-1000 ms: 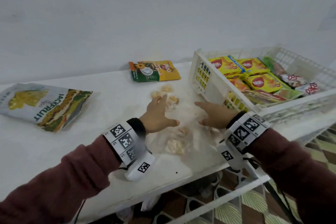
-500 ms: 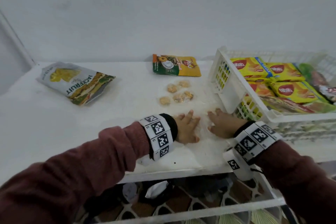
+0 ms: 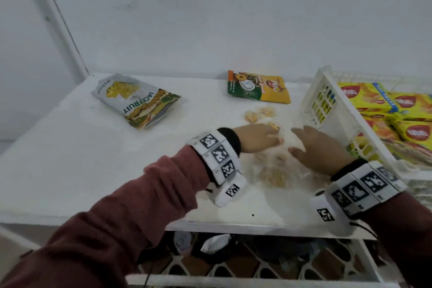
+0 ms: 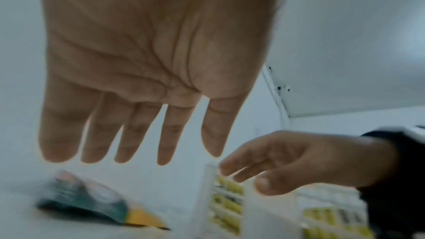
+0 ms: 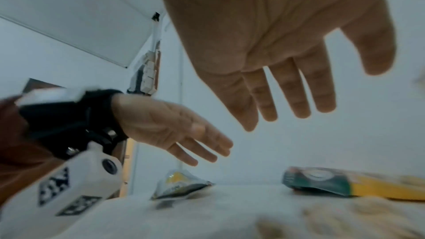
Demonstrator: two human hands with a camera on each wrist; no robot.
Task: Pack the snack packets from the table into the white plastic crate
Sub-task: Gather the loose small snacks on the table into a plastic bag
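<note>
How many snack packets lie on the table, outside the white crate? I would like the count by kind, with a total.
Grey jackfruit pouch: 1
Yellow and green pouch: 1
Clear bag of pale snack pieces: 1, as far as the blur shows
Total: 3

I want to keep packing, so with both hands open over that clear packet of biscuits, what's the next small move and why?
Probably lower both hands and grip the clear packet at its sides. The left hand and right hand are open, holding nothing, flanking it, and the white crate sits just right.
</note>
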